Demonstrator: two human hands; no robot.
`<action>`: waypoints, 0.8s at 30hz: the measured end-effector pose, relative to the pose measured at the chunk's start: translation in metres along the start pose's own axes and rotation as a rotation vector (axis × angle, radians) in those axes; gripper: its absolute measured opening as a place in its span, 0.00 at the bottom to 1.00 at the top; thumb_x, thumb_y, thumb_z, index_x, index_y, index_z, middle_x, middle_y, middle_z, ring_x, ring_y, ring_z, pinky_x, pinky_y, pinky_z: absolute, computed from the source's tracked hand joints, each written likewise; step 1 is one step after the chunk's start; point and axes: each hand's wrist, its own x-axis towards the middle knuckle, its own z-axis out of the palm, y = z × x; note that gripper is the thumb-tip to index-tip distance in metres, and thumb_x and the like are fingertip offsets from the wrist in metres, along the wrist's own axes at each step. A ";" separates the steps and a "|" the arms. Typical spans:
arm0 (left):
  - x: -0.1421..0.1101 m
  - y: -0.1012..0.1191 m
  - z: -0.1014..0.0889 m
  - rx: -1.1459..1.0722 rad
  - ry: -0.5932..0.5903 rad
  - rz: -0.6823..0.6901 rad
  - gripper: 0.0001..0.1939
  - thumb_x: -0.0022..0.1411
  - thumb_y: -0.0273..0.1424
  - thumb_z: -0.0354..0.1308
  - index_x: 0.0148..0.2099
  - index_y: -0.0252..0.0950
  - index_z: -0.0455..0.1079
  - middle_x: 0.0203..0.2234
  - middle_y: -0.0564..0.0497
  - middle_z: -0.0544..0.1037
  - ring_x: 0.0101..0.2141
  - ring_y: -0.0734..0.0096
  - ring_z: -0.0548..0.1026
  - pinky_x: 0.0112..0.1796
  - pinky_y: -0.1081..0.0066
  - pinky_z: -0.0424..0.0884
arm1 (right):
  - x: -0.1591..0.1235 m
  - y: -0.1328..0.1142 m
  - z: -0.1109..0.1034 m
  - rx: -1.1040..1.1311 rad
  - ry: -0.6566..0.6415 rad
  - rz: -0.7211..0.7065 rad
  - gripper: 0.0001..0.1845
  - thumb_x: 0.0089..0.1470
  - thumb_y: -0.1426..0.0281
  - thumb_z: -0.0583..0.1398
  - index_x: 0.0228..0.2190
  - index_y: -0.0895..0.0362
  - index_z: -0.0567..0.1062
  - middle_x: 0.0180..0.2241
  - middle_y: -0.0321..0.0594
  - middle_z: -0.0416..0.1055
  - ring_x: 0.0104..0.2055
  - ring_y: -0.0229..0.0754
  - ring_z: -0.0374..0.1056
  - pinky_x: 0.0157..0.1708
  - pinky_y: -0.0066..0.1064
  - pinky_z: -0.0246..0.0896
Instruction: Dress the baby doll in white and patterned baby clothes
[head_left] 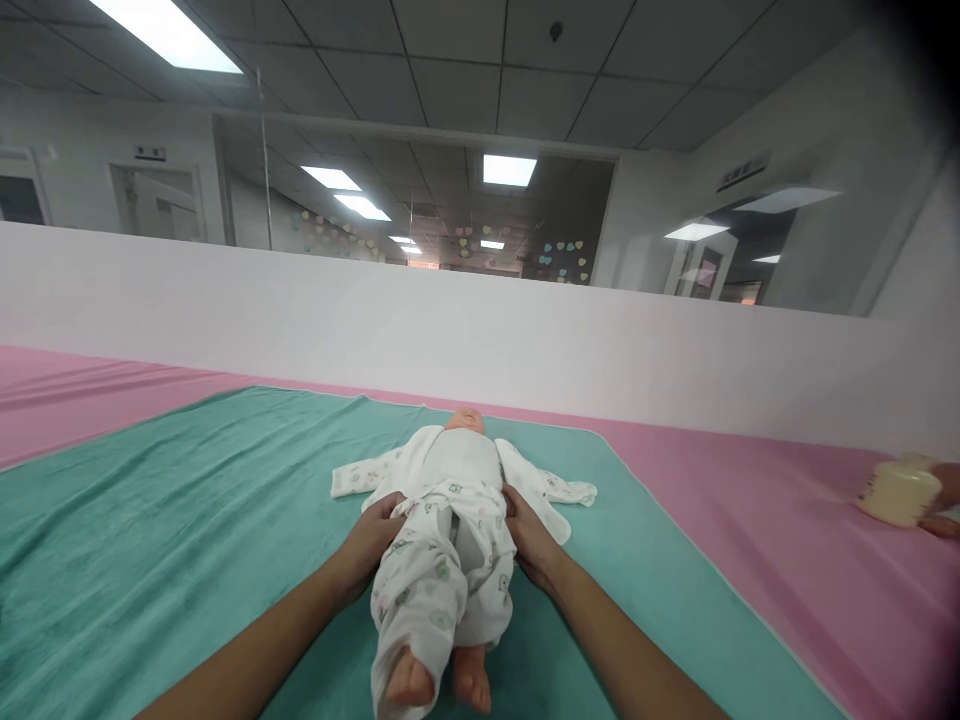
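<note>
A baby doll (450,520) lies on its back on a teal blanket (150,540), head away from me, bare feet toward me. It wears a white top and white patterned trousers (435,580). My left hand (371,545) grips the trousers' waistband at the doll's left side as I see it. My right hand (529,540) grips the waistband on the other side. Both hands have their fingers curled on the cloth at the doll's hips.
The blanket lies on a pink surface (750,520) backed by a low white wall (480,330). At the far right edge another person's hand (945,505) holds a cream-coloured bottle (900,490). A glass partition and ceiling lights are beyond.
</note>
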 end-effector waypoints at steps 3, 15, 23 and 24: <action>0.004 -0.007 -0.003 0.060 0.024 0.009 0.13 0.45 0.30 0.58 0.23 0.36 0.54 0.17 0.60 0.58 0.20 0.79 0.54 0.22 0.78 0.50 | 0.001 0.000 0.000 0.004 0.032 0.002 0.38 0.36 0.76 0.63 0.52 0.53 0.62 0.46 0.43 0.70 0.44 0.48 0.68 0.41 0.39 0.64; 0.007 -0.004 0.001 0.250 0.177 0.105 0.08 0.43 0.27 0.55 0.26 0.37 0.58 0.19 0.59 0.62 0.23 0.75 0.59 0.25 0.76 0.54 | 0.001 -0.002 -0.003 -0.031 0.063 -0.010 0.32 0.37 0.77 0.56 0.48 0.53 0.64 0.45 0.40 0.70 0.42 0.45 0.68 0.35 0.32 0.63; 0.003 0.007 0.004 0.196 0.158 0.143 0.09 0.41 0.26 0.58 0.22 0.37 0.58 0.50 0.46 0.70 0.49 0.56 0.67 0.41 0.70 0.63 | 0.002 0.002 -0.004 -0.064 0.048 -0.010 0.25 0.38 0.76 0.57 0.42 0.53 0.65 0.36 0.36 0.71 0.32 0.41 0.67 0.31 0.30 0.60; 0.003 0.007 0.004 0.164 0.135 0.150 0.10 0.41 0.26 0.58 0.22 0.37 0.57 0.52 0.46 0.69 0.51 0.56 0.65 0.43 0.70 0.62 | 0.003 0.002 -0.005 -0.099 0.059 -0.011 0.24 0.39 0.75 0.58 0.42 0.53 0.65 0.35 0.36 0.71 0.32 0.41 0.66 0.31 0.31 0.60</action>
